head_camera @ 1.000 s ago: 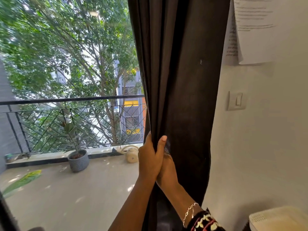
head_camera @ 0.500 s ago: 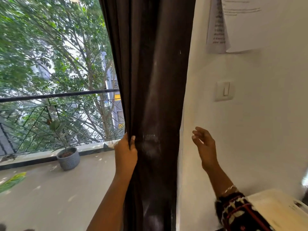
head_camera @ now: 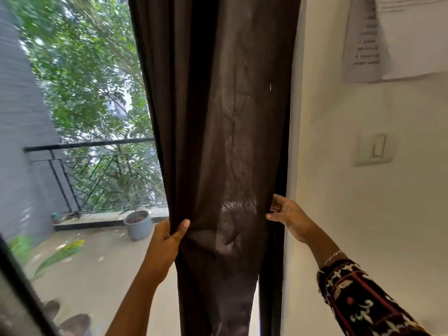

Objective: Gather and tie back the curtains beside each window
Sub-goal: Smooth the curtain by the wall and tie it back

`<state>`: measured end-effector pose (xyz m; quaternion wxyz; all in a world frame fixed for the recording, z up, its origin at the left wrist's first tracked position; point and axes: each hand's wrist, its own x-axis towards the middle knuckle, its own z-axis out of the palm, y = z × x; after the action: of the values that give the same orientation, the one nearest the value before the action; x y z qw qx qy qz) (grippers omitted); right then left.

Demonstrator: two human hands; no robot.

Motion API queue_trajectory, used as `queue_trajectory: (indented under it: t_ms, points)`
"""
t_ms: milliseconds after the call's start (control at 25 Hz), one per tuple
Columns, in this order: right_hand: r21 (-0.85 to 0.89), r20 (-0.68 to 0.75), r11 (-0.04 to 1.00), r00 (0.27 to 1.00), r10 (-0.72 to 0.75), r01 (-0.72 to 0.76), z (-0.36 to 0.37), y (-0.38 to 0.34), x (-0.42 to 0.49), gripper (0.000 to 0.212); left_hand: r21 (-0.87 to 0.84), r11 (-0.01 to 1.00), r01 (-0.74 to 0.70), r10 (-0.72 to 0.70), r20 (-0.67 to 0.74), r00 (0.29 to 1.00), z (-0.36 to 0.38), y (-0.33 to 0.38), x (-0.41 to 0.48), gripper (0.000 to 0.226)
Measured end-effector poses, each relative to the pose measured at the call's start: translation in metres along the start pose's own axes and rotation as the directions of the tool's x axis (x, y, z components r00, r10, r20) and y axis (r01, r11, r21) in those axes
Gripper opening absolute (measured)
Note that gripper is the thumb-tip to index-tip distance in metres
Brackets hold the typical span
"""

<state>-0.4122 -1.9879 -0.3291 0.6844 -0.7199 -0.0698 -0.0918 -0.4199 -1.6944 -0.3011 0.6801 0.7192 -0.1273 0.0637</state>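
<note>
Head view: dark brown gathered curtain

Out past the glass I see the pale balcony floor. A grey pot with a small plant stands on it by the low ledge, just left of the curtain. Two dark round things lie at its near left, too blurred to name.
</note>
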Motion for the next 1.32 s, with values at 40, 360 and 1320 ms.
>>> queue_trajectory:
  t_ms: [40,360,1320]
  points:
    - [0.009,-0.016,1.0,1.0,-0.019,0.019,0.001,0.002,0.0,0.04,0.012,1.0,-0.006,0.006,-0.025,1.0,0.004,-0.001,0.001,0.021]
    - [-0.602,-0.465,0.794,0.77,-0.437,0.087,0.059,0.031,-0.031,0.011,0.31,0.938,-0.154,0.234,-0.241,0.942,0.057,-0.019,-0.001,0.028]
    - [-0.444,-0.347,0.896,0.916,-0.2,0.027,0.129,0.005,-0.073,0.052,0.142,0.99,0.021,-0.035,0.097,0.995,0.117,-0.059,-0.057,0.029]
